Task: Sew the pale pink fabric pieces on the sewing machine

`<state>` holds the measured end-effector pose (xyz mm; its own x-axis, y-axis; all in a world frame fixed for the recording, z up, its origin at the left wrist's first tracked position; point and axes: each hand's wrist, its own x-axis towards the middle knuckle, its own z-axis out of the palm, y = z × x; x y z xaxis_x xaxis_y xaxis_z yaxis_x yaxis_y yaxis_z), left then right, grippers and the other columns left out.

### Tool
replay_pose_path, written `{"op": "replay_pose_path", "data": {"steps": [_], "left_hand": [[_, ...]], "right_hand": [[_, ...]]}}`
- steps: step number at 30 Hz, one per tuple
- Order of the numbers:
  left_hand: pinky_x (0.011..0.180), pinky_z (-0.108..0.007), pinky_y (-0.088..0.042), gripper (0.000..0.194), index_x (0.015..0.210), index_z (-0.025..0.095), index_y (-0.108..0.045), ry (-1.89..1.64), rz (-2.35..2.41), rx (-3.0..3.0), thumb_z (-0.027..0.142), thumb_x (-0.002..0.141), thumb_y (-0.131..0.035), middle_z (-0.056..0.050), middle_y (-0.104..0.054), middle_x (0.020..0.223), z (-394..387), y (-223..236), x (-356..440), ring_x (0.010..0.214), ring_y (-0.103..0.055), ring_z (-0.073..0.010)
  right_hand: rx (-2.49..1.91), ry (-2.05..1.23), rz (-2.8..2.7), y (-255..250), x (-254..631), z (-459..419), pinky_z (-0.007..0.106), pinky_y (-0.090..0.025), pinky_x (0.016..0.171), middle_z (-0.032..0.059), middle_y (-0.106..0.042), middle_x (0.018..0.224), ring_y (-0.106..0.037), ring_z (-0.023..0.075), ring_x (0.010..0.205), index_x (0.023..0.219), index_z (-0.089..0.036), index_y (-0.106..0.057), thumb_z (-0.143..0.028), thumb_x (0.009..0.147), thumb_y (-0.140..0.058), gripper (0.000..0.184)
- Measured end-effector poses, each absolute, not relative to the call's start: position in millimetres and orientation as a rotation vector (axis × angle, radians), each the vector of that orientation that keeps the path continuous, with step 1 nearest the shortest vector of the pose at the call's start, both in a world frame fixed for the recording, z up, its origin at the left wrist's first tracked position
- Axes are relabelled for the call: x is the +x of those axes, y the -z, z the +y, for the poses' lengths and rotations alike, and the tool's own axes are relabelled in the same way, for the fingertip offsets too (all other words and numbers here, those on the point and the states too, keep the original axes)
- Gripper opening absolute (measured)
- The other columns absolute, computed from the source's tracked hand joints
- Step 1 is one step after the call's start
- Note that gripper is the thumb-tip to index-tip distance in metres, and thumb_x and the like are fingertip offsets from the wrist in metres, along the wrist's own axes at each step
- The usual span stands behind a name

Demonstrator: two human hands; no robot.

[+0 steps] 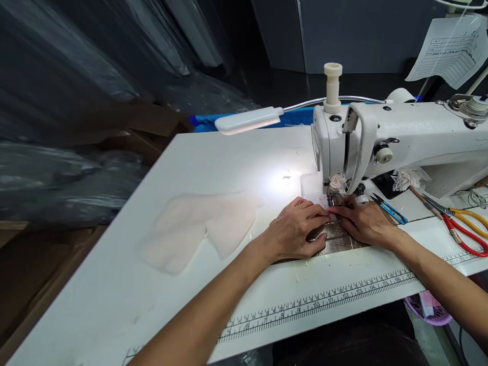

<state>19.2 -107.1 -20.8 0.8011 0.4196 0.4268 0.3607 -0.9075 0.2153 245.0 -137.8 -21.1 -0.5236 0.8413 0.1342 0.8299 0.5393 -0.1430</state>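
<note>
A piece of shiny brownish fabric (pixel 337 243) lies on the machine bed, partly hidden under both hands. My left hand (pixel 295 230) rests on its left side, fingers stretched toward the needle area and thumb apart. From the right, my right hand (pixel 364 222) reaches in with bent fingers and pinches the fabric near the presser foot (pixel 335 199). The fingertips of both hands nearly meet just in front of the foot. Above them stands the head of a white sewing machine (pixel 337 145).
A pale cloth piece (pixel 202 223) lies to the left on the white table (pixel 125 284). Blue thread snips (pixel 391 209) and red-handled scissors (pixel 459 234) lie at the right. A lamp (pixel 247 121) shines from behind. A printed ruler (pixel 316 304) runs along the front edge.
</note>
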Motion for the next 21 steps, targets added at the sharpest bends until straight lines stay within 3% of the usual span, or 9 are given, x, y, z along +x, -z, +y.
{"op": "replay_pose_path", "data": {"steps": [10,21], "left_hand": [[0.081,-0.043,-0.054,0.028,0.107,0.017,-0.069,-0.704,0.636,2.874,0.025,0.087,-0.052,-0.009,-0.071,0.111,-104,24,17,0.091,-0.067,-0.0226],[0.083,-0.045,-0.052,0.031,0.111,0.017,-0.068,-0.768,0.655,2.857,0.029,0.086,-0.053,-0.01,-0.071,0.114,-95,26,17,0.095,-0.068,-0.0234]], "right_hand": [[-1.27,-0.14,-2.58,22,250,-138,0.031,-0.046,0.064,0.0127,-0.061,0.109,-0.054,0.0161,0.072,0.129,-0.023,-0.066,-0.025,0.098,-0.044,0.038],[-1.285,-0.223,-2.536,21,249,-138,0.031,-0.047,0.063,0.012,-0.063,0.108,-0.058,0.0174,0.073,0.129,-0.024,-0.066,-0.024,0.096,-0.044,0.039]]}}
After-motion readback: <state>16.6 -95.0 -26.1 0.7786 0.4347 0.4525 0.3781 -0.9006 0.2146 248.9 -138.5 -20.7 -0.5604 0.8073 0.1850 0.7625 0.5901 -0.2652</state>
